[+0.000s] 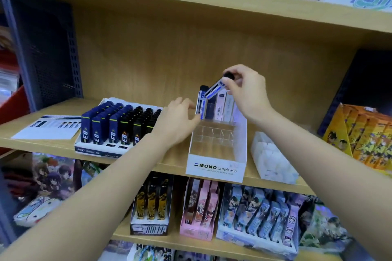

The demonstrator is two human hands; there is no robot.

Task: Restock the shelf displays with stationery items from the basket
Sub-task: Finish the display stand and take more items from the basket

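A white MONO graph MG display box [216,168] with clear dividers stands on the middle wooden shelf [53,141]. A few lead cases [220,106] stand upright in its back row. My right hand [247,91] pinches a slim blue-and-white lead case [216,89] by its black cap, tilted over that back row. My left hand [180,121] grips the box's left wall, with the thumb against the leftmost upright case [201,104]. No basket is in view.
A tray of dark blue and black lead cases [115,128] sits left of the box, with a printed card [46,126] beside it. A white plastic holder [271,157] and orange character packs [364,137] stand at the right. Shelves above and below carry more stationery.
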